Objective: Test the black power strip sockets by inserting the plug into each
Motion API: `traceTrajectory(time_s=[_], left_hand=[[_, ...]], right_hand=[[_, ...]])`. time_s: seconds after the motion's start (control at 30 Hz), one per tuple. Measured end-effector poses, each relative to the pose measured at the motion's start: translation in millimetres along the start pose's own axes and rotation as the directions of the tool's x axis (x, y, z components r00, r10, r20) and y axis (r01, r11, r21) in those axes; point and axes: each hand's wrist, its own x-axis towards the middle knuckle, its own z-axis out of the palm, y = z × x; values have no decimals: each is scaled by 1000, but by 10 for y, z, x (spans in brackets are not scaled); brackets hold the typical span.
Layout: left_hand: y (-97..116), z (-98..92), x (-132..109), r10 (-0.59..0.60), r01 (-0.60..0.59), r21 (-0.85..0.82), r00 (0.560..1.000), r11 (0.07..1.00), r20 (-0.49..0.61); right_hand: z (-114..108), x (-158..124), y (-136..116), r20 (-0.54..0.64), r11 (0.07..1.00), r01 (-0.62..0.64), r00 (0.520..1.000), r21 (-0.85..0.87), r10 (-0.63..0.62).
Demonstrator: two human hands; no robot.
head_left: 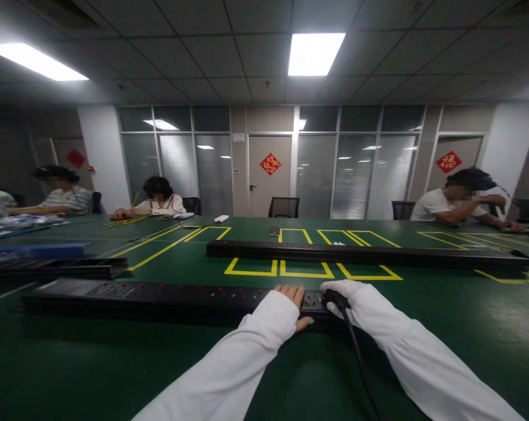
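Note:
A long black power strip (181, 298), with a row of sockets and small red lights or buttons, lies across the green table in front of me. My left hand (294, 303) is bare and grips the strip near its right part, with the fingers over the top and the thumb at the near side. In a white glove, my right hand (347, 295) is closed around a black plug (335, 298) at the strip's right end. A black cable (356, 351) runs from the plug down toward me. Whether the plug is fully seated is hidden by the glove.
A second black power strip (356, 252) lies farther back, across yellow tape outlines (251, 272) on the table (159, 362). Black channel pieces (54, 269) and a blue item (36, 251) are at left. Several people sit around the far side.

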Motion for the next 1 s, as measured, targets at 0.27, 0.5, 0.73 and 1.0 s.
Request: traceTrajectory(time_s=[0.27,0.5,0.73,1.0], left_hand=[[2,-25,-4,-2,2,7,1000,1000,7],[11,-15,2,-29,29,-2,999,1000,14],[176,-131,132,-102,97,59,990,994,95],[563,-89,402,-171,175,-21,977,984,129]], right_hand=[[-23,3,-36,97,999,6,995,-45,-2],[13,-10,-27,60,998,-8,998,-68,12],[31,13,3,77,998,18,997,-59,-13],[79,-15,-10,67,994,28,998,-110,-21]])
